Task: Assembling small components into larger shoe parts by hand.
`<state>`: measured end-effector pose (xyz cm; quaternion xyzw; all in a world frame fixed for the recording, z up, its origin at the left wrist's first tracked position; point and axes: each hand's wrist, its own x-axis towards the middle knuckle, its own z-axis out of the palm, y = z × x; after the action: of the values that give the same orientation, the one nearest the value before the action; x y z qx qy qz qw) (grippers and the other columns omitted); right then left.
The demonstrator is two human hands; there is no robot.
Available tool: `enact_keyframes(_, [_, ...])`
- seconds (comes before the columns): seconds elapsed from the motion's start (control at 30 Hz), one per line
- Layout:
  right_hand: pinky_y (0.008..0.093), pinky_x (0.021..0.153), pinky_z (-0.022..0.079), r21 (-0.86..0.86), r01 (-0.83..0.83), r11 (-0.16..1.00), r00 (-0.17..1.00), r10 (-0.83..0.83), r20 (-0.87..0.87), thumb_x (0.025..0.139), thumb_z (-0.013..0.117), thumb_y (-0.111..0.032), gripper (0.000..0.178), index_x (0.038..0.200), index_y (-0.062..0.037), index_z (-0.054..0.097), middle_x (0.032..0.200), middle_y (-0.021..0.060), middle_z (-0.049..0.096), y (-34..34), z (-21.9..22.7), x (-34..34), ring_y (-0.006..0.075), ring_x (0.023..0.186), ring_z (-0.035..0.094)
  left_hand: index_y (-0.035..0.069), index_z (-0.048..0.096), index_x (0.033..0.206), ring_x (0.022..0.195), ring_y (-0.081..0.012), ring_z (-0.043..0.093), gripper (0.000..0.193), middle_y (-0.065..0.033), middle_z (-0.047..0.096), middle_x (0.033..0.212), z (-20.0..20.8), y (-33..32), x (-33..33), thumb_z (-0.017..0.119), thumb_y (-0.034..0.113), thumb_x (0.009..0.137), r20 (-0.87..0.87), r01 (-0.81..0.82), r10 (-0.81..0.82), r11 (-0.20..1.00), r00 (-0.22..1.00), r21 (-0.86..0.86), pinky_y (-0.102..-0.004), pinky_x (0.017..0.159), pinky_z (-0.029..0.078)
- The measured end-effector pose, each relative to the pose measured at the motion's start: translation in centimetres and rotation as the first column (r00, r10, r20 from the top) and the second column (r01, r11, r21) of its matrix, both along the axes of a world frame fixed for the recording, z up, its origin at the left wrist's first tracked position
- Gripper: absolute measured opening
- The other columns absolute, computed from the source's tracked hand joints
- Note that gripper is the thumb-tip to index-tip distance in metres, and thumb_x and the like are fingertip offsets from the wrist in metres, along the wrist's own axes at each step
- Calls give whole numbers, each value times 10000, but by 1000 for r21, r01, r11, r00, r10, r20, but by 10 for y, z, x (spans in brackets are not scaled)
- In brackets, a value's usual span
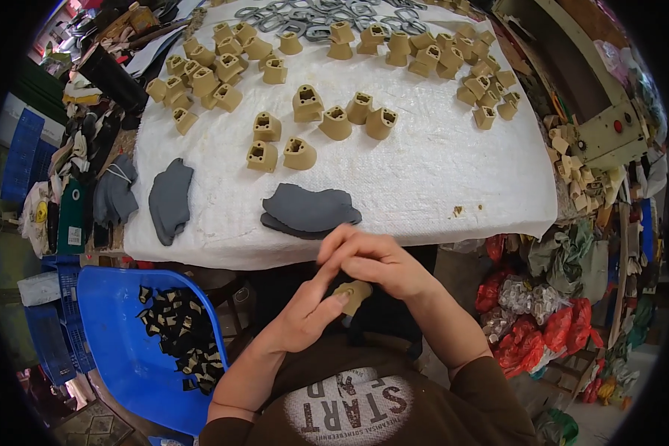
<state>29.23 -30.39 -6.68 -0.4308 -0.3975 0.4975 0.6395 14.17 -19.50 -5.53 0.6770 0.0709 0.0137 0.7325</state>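
A tan shoe heel (355, 296) is held close to my body, just past the table's near edge. My left hand (302, 317) grips it, the thumb pressed on its side. Over the left fingers bends my right hand (389, 264), its fingers curled and slightly blurred; whatever they pinch is hidden. Just beyond both hands lies a stack of curved dark grey cover pieces (308, 209). More tan shoe heels (301, 154) stand on the white sheet (424, 171), several in a loose middle group.
Further dark grey pieces (171, 202) lie at the table's left side. A blue tub (100, 312) at lower left holds many black-and-tan heels. Grey metal rings (334, 18) are heaped at the far edge. Red plastic bags (524, 342) lie low on the right, below a machine (609, 137).
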Motion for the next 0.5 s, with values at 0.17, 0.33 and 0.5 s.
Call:
enact_keyframes(0.17, [330,862,418,157,7,988,997,-18,68,888,509,-87,155,906,4,634,1082,129,569,-3,-6,-9,199,961,531,-44,319,1350,917,-162,545,491,-121,568,1020,1,-3,-1,424,126,902,33,19,-18,1000,999,-15,-283,834,425])
enact_keyframes(0.33, [307,866,421,126,198,972,900,-231,371,936,462,-154,219,1020,-5,597,1102,132,573,-1,-5,-25,195,974,535,-12,358,1316,962,-102,488,456,-58,511,1088,-3,-13,3,432,224,934,-133,-188,163,960,978,-206,-236,795,418])
enact_keyframes(0.5, [318,952,368,37,259,965,958,-252,-134,981,355,-408,475,1208,-19,502,1188,104,524,-13,-21,-42,191,1053,508,24,354,1295,849,-81,482,443,-31,503,998,-7,-16,7,407,305,957,0,-251,265,915,964,-314,-217,720,418])
